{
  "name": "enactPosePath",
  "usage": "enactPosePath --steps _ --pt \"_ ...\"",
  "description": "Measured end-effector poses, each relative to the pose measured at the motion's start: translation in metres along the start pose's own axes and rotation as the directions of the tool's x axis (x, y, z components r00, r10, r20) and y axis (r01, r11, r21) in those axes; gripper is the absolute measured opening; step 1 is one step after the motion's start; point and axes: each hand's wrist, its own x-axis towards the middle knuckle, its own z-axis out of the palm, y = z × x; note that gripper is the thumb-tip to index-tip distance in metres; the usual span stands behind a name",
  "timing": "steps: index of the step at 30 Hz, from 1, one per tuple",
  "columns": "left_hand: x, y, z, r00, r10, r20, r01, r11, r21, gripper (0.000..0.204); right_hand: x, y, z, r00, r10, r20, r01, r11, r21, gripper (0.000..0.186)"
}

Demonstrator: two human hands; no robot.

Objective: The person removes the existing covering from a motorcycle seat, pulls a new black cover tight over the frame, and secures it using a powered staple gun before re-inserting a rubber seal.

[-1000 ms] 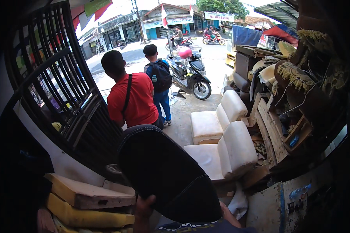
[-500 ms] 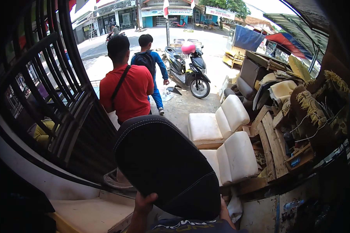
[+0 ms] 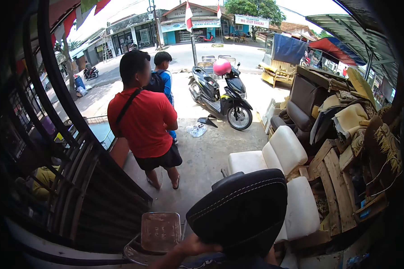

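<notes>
In front of me, low in the head view, is a black motorcycle seat with white stitching, tilted on its end. My left hand grips its lower left edge, thumb and fingers closed on it. At the lower right edge only a sliver of my right hand shows against the seat; its fingers are hidden behind it. Ahead stands a motor scooter with its seat area bare and a pink helmet on it.
A person in a red shirt and one in blue stand ahead. A metal-framed chair is at lower left beside a dark folding gate. White seat cushions and piled old furniture line the right.
The motorcycle seat has moved right and turned more upright in my hands. My view has shifted, uncovering the chair. The person in red now has their head turned to the right.
</notes>
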Motion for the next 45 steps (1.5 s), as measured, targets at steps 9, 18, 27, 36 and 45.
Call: enactPosePath --steps 9,18,27,36,45 --pt "0.31 -0.09 -0.241 0.997 -0.035 -0.068 0.027 0.993 -0.114 0.06 0.239 -0.173 0.127 0.996 -0.079 -0.028 0.078 0.997 -0.026 0.041" --pt "0.501 -0.113 -0.504 0.819 -0.14 -0.557 -0.277 0.754 -0.596 0.043 0.395 -0.356 0.268 0.994 -0.081 -0.08 0.083 0.996 0.018 0.04" --pt "0.726 -0.132 -0.75 0.736 -0.414 -0.535 0.091 0.845 -0.527 0.02 0.582 -0.486 0.439 0.996 0.009 -0.092 0.003 0.991 0.132 0.04" --pt "0.927 -0.075 -0.908 0.808 -0.322 -0.494 0.122 0.911 -0.393 0.026 0.772 -0.608 0.585 0.994 0.087 -0.062 -0.077 0.986 0.148 0.039" --pt "1.085 -0.044 -1.095 0.642 -0.347 -0.684 -0.119 0.836 -0.536 0.001 0.967 -0.824 0.737 0.99 0.129 -0.061 -0.125 0.991 0.056 0.038"
